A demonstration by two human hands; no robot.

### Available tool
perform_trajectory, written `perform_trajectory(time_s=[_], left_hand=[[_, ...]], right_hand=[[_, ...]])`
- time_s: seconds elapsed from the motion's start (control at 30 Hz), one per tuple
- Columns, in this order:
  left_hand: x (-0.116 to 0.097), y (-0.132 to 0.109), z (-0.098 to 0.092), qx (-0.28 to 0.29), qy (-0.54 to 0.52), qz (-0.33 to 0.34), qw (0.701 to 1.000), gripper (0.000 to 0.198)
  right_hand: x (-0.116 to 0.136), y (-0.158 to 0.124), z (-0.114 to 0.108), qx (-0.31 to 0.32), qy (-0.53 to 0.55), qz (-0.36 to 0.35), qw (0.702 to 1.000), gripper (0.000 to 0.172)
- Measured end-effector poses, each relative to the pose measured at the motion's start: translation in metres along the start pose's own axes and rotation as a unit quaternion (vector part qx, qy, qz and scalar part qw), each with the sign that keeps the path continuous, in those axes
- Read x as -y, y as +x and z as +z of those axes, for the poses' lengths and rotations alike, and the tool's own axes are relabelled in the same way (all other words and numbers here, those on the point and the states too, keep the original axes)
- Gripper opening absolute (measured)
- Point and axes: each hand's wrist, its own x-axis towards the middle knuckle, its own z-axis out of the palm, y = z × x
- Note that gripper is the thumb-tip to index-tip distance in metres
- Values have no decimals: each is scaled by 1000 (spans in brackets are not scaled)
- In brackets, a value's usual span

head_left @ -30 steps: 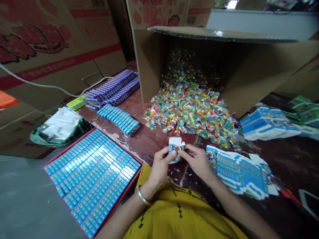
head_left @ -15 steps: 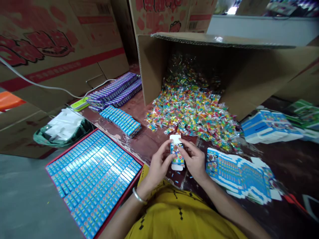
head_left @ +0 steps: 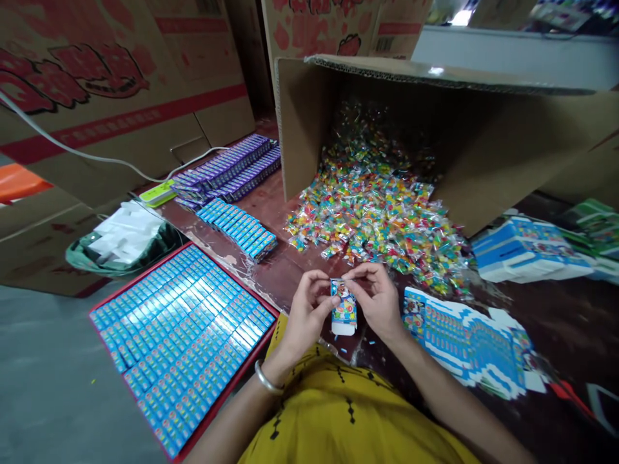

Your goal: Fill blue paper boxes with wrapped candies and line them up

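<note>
A small blue printed candy box (head_left: pixel 344 308) is between my two hands, its white flap at the near end sticking out. My left hand (head_left: pixel 309 310) grips the box's left side, with the thumb on its face. At the far end, the fingers of my right hand (head_left: pixel 377 301) pinch the top edge, where the white flap no longer shows. Beyond the hands lies a heap of clear candy packets (head_left: pixel 377 212), spilling from a large cardboard carton (head_left: pixel 300 122) on its side. Flat unfolded blue boxes (head_left: pixel 464 338) lie fanned out to the right of my right hand.
Left of me is a red-rimmed tray (head_left: pixel 181 348) packed with blue boxes. Behind it stand a row of blue boxes (head_left: pixel 236 227) and rows of purple boxes (head_left: pixel 232 169). A green bag (head_left: pixel 120 248) holds white pieces. More flat blue boxes (head_left: pixel 529 248) are stacked at right.
The white flap at the far end of the box has folded down under my fingers. My right hand has moved up slightly to that end. The view has shifted a little.
</note>
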Motion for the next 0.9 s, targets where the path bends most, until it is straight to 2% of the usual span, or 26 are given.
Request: perform_trajectory(time_s=[0.1,0.2,0.3,0.43,0.57,0.63,0.77,0.83,0.9], left_hand=[[-5,-2,-1,13,-6,-13,1000,36],[-8,-3,-3,14,21,-11,1000,36],[-8,-3,-5,13,66,9,998,35],[-9,-3,-6,41,98,4,994,39],[-13,-4,-6,54,124,2,991,49],[-14,-4,-6,58,139,8,989,51],[-13,-3,-8,49,128,-4,991,42],[-11,-1,-9,30,102,-6,994,37],[-9,1,-9,19,75,-10,997,34]], right_hand=[[3,7,-2,60,2,12,998,18],[6,13,-6,102,38,81,991,24],[9,18,-11,123,51,143,981,28],[10,24,-17,137,59,160,976,24],[7,28,-18,141,66,184,970,28],[7,27,-17,148,39,167,974,27],[15,19,-19,144,-75,57,985,25],[20,12,-22,182,-128,23,975,20],[24,6,-24,232,-195,-3,953,51]])
